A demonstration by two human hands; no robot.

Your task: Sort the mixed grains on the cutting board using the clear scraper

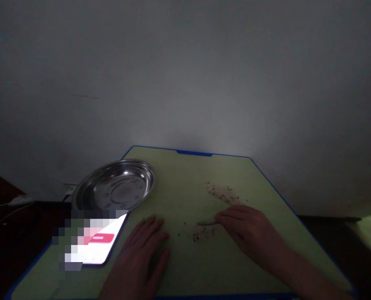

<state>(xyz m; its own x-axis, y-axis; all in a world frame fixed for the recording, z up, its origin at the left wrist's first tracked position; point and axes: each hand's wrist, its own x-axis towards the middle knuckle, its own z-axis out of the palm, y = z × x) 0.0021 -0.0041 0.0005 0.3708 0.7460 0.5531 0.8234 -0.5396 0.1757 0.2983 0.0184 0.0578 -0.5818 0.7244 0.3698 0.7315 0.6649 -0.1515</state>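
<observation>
My right hand (pixel 246 229) pinches a thin, pale tool with a tapered tip, spoon-like in shape (pixel 206 222); its other end is hidden in my fingers. The tip points left, just above a small scatter of pale grains with dark bits (pixel 202 234). Beyond that hand lies a larger patch of pale grains mixed with dark bits (pixel 224 193). My left hand (pixel 144 250) rests on the table with its fingers spread, holding nothing, between the phone or tablet and the small scatter. A tiny green speck (pixel 178 235) lies near its fingertips.
A shiny steel basin (pixel 148 177) stands at the table's left. In front of it lies a lit phone or tablet (pixel 106 250), partly blurred out. The pale green table (pixel 179 175) has a blue edge and meets a grey wall (pixel 185 83). White cables (pixel 21 200) run at far left.
</observation>
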